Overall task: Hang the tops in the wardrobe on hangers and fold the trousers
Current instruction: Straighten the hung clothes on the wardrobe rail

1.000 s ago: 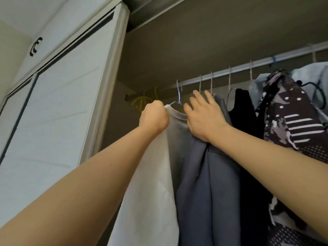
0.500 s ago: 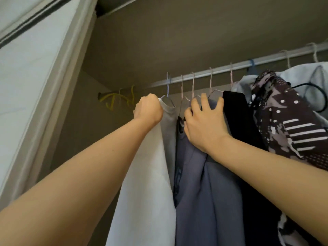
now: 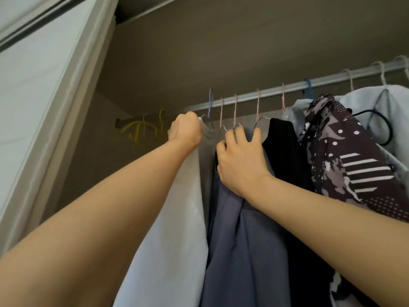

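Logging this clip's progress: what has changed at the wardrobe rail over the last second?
The right hand, which lay with straight fingers on the grey-blue top, has curled its fingers over that top's upper edge. The left hand still grips the white top at its upper edge below the rail. The other clothes hang as before.

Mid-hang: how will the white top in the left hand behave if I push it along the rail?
Probably floppy: the white top hangs in loose folds below the left hand. Likely light, since a thin blue hanger carries it. It should slide along the rail easily but may snag the blue-grey top that the right hand grips.
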`<action>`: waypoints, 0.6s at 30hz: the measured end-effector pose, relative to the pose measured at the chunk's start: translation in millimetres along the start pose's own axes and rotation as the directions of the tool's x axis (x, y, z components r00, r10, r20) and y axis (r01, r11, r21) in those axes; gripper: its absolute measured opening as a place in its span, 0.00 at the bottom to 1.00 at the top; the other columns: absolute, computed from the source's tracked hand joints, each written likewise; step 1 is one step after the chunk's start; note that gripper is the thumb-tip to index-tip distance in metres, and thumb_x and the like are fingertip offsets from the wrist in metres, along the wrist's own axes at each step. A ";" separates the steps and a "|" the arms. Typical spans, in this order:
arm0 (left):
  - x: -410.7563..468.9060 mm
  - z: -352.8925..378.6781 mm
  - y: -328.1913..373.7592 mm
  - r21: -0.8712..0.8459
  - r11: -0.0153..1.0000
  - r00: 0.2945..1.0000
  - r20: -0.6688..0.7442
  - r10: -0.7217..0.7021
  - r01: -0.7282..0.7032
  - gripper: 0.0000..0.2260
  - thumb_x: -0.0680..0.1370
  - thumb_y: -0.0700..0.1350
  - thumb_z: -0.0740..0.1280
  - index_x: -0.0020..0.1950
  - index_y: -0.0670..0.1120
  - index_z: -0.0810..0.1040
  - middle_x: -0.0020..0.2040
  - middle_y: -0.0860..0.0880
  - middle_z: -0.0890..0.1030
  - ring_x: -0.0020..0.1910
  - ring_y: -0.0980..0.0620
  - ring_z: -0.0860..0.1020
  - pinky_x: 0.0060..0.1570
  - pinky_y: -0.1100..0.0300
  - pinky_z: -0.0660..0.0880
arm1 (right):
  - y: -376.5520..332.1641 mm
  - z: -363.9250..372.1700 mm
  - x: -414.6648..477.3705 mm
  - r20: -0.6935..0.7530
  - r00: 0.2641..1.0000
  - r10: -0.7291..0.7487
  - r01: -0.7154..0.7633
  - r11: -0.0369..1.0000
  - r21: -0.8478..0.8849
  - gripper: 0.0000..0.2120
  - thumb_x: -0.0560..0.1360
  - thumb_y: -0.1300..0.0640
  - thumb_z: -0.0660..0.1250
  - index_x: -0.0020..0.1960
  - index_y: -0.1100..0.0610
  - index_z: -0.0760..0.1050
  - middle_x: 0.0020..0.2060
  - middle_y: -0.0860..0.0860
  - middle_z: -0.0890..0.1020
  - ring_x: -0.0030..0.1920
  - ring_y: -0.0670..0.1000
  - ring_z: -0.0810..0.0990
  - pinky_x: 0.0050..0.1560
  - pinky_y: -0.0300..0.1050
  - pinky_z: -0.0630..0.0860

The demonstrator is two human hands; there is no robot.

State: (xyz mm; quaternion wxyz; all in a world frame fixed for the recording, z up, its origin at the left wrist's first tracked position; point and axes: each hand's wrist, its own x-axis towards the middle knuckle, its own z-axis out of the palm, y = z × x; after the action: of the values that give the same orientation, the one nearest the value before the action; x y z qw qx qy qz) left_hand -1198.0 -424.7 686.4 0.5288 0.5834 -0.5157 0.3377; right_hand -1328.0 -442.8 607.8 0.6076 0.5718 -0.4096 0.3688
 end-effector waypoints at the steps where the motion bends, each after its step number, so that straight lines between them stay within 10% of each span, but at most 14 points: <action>1: 1.7 3.0 2.3 0.006 1.000 1.000 0.014 0.009 -0.009 0.09 0.81 0.37 0.59 0.59 0.38 0.75 0.58 0.37 0.78 0.56 0.36 0.77 0.51 0.47 0.74 | -0.9 0.9 -0.3 0.000 1.000 -0.006 0.006 1.000 0.008 0.19 0.76 0.50 0.61 0.61 0.61 0.74 0.64 0.63 0.72 0.67 0.65 0.66 0.62 0.67 0.57; 18: -53.6 -10.4 -43.3 0.052 0.994 0.995 0.030 0.098 -0.099 0.11 0.79 0.43 0.61 0.61 0.43 0.72 0.54 0.40 0.79 0.51 0.35 0.78 0.47 0.45 0.77 | -3.2 -12.6 -23.1 -0.044 0.999 -0.007 0.011 0.996 0.084 0.21 0.74 0.50 0.63 0.61 0.63 0.75 0.65 0.64 0.73 0.66 0.67 0.69 0.69 0.71 0.57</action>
State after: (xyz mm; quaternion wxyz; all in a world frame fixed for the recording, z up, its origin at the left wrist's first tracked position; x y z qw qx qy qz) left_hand -1167.8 -405.5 626.7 0.4886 0.5758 -0.5419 0.3689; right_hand -1333.2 -429.9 585.2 0.5935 0.5904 -0.3777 0.3955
